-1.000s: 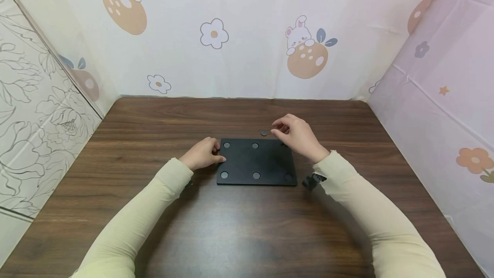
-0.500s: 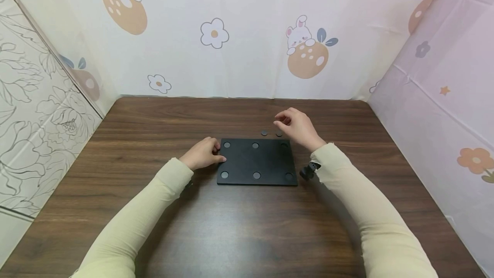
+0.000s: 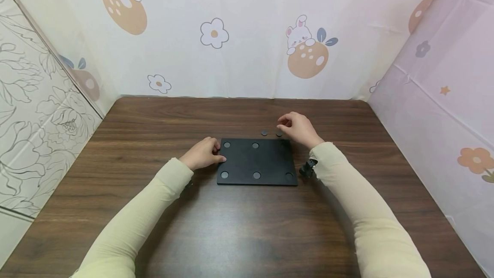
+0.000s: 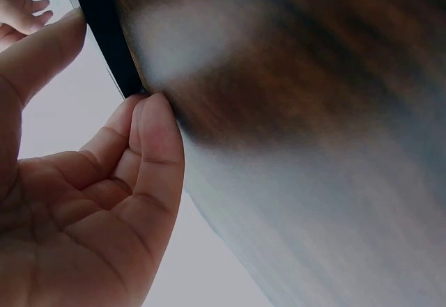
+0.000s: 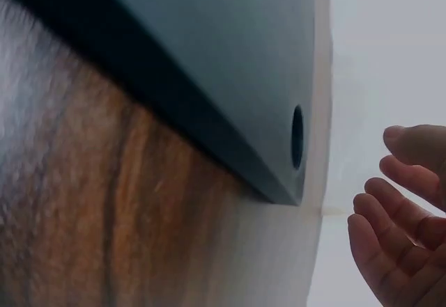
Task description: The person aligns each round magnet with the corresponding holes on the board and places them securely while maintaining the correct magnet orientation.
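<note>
A flat black board [image 3: 270,160] with round recesses lies on the table. The circles in its left and middle columns look lighter grey; the two on the right are dark. My left hand [image 3: 202,153] grips the board's left edge, thumb [image 4: 59,42] on top and fingertips [image 4: 159,122] against the side. Beyond the far edge lie two small dark discs, a left disc [image 3: 264,133] and a right disc [image 3: 279,134]. Just above the right disc hovers my right hand [image 3: 302,130]. In the right wrist view its thumb and loosely bent fingers stand apart, holding nothing.
The brown wooden table [image 3: 239,231] stretches on all sides of the board. A patterned curtain [image 3: 247,59] hangs along its back edge, and another curtain stands at the right. A small black wrist camera [image 3: 308,168] sits below the right sleeve, near the board's right edge.
The right hand has let go of the right disc, which now lies on the table beside the other. It rose a little, then came down slightly rightward. The left hand and board stay put.
</note>
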A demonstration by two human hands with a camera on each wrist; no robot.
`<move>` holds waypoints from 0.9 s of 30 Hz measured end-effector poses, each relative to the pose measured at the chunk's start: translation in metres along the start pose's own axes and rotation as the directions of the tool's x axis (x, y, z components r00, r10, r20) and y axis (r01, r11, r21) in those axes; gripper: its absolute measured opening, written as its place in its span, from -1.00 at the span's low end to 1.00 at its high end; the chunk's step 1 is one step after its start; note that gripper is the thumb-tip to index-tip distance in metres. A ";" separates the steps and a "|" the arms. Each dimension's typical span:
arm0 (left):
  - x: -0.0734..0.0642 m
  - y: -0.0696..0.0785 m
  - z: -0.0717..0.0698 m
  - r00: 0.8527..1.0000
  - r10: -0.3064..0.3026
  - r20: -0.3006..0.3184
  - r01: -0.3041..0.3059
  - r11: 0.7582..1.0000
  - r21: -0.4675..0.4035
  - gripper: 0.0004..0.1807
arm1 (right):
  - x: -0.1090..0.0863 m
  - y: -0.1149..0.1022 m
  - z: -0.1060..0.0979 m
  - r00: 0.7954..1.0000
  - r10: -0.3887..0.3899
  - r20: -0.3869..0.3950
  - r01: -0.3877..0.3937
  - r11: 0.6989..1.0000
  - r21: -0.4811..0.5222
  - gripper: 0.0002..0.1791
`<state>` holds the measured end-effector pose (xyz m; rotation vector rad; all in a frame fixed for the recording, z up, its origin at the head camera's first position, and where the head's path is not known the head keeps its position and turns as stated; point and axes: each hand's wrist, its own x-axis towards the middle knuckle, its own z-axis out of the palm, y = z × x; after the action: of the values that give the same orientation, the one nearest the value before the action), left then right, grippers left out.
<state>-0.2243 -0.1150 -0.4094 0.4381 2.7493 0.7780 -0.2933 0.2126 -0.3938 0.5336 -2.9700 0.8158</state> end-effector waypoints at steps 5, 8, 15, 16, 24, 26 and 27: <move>0.000 0.000 0.000 1.000 0.003 -0.001 -0.003 1.000 0.001 -0.54 | 0.002 0.005 0.001 0.998 0.030 0.052 -0.030 0.999 -0.011 -0.67; 0.000 0.000 0.000 1.000 0.005 -0.003 -0.005 1.000 0.002 -0.54 | 0.003 0.007 0.001 0.995 0.049 0.085 -0.048 0.999 -0.012 -0.65; 0.000 0.000 0.000 1.000 0.005 -0.002 -0.005 1.000 -0.006 -0.55 | 0.005 0.010 0.004 0.988 0.074 0.137 -0.073 0.997 -0.018 -0.64; 0.000 0.000 0.000 1.000 0.006 -0.002 -0.006 1.000 -0.006 -0.55 | 0.005 0.011 0.005 0.987 0.076 0.142 -0.074 0.997 -0.021 -0.64; 0.001 -0.001 -0.001 1.000 0.006 0.002 -0.006 1.000 -0.005 -0.53 | 0.008 0.013 0.010 0.982 0.075 0.172 -0.064 0.996 -0.065 -0.66; 0.000 0.000 -0.001 1.000 0.009 0.003 -0.009 1.000 -0.001 -0.54 | 0.008 0.013 0.010 0.981 0.078 0.179 -0.066 0.995 -0.071 -0.66; 0.000 0.000 -0.001 1.000 0.010 0.002 -0.010 1.000 0.000 -0.54 | 0.008 0.013 0.011 0.980 0.080 0.182 -0.067 0.995 -0.074 -0.66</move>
<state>-0.2248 -0.1156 -0.4086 0.4529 2.7472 0.7792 -0.3038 0.2150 -0.4083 0.5274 -3.1915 0.7039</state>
